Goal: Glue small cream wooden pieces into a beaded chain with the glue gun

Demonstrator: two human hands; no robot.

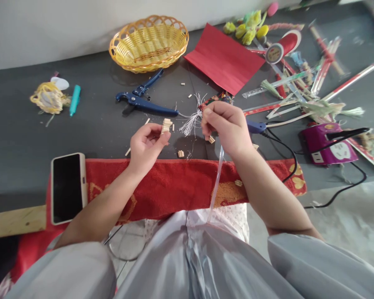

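My left hand (147, 143) is closed in a pinch on a small bundle of short pale wooden pieces (166, 125), held just above the dark table. My right hand (227, 126) is closed around a colourful wrapped stick (216, 99) that ends in a white thread tassel (191, 120). A clear thin strip (216, 182) hangs down from under the right hand toward my lap. The two hands are a short gap apart, and the tassel lies between them. Small wood offcuts (180, 153) lie on the table beneath.
Blue pliers (143, 101), a yellow woven basket (148, 42), folded red paper (224, 58), a red thread spool (283, 46), a phone (67, 187) on a red towel (171, 187), a purple power strip (328, 143) with black cables, a blue-tipped glue gun (256, 126), decorated sticks at right, a yellow tangle and teal pen (75, 99) at left.
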